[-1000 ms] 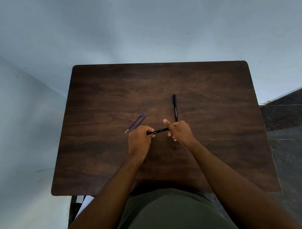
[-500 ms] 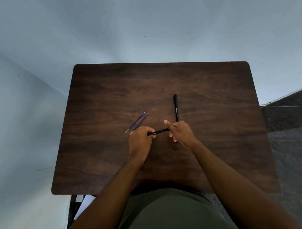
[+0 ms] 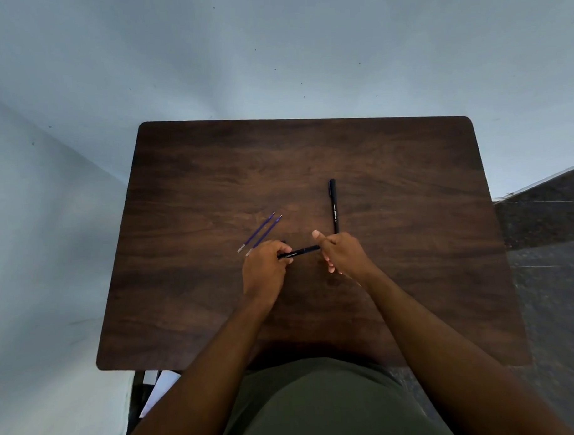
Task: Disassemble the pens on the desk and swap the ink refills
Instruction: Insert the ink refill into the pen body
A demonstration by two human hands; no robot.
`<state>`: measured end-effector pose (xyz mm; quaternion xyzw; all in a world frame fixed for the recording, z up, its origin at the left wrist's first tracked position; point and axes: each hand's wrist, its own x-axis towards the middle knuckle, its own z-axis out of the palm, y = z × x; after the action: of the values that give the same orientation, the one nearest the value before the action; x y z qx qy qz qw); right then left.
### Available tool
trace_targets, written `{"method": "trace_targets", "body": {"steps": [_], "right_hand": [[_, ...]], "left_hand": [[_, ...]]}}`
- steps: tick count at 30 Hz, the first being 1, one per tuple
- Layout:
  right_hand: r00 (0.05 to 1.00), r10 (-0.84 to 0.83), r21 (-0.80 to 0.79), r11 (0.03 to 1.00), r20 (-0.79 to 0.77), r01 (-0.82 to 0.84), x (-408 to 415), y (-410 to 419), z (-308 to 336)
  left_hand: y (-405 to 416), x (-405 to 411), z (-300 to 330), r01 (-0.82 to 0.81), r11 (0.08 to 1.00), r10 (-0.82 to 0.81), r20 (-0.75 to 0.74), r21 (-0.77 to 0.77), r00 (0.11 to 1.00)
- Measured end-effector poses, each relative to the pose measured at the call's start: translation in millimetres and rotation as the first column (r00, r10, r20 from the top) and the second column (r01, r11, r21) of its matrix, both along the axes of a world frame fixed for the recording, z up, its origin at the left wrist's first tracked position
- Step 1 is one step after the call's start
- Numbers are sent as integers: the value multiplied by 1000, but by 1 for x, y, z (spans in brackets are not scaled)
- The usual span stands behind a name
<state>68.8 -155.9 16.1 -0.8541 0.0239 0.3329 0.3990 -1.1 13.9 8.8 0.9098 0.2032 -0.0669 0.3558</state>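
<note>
Little is being changed against the frame half a second back: the black pen barrel (image 3: 299,252) is still being held level between the two hands just above the dark worktop (image 3: 411,278), and the only difference being seen is a slight shift of the whole scene in the view, with the hands in the same pose. The left hand (image 3: 264,267) is being kept curled round the barrel's left end, its fingers (image 3: 282,249) clamped on it, while the right hand (image 3: 340,251) is being kept pinched on the right end, thumb raised and the lower fingers (image 3: 329,268) hanging loosely below. Whether the barrel is being twisted or pulled cannot be told from so small a view. A second black pen (image 3: 333,206) is lying on the worktop beyond the right hand, pointing away from the person, its near end being hidden behind the knuckles; it is slim, round and matte, with a clip at the far end and pale printing along the barrel that is too small to be read. White lettering is also being shown on the held barrel, equally unreadable. Two thin blue refills (image 3: 260,233) are lying side by side on a slant just beyond the left hand, each a narrow plastic tube with a pale lower end. The worktop is being shown as a rounded-cornered board with a dark wood-grain finish.
</note>
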Motion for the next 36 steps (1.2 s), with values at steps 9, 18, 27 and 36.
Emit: {"method": "trace_targets", "body": {"steps": [9, 18, 27, 36], "right_hand": [[998, 13, 58, 998, -57, -10, 1, 1, -5], [998, 37, 25, 999, -43, -36, 1, 1, -3], [998, 48, -9, 999, 45, -48, 1, 2, -7], [997, 10, 151, 989, -74, 2, 1, -4, -7]], "left_hand": [[0, 2, 4, 10, 1000, -10, -12, 14, 1000], [3, 5, 3, 16, 1000, -16, -20, 6, 1000], [0, 6, 3, 15, 1000, -16, -23, -16, 1000], [1, 4, 2, 16, 999, -17, -30, -29, 999]]}}
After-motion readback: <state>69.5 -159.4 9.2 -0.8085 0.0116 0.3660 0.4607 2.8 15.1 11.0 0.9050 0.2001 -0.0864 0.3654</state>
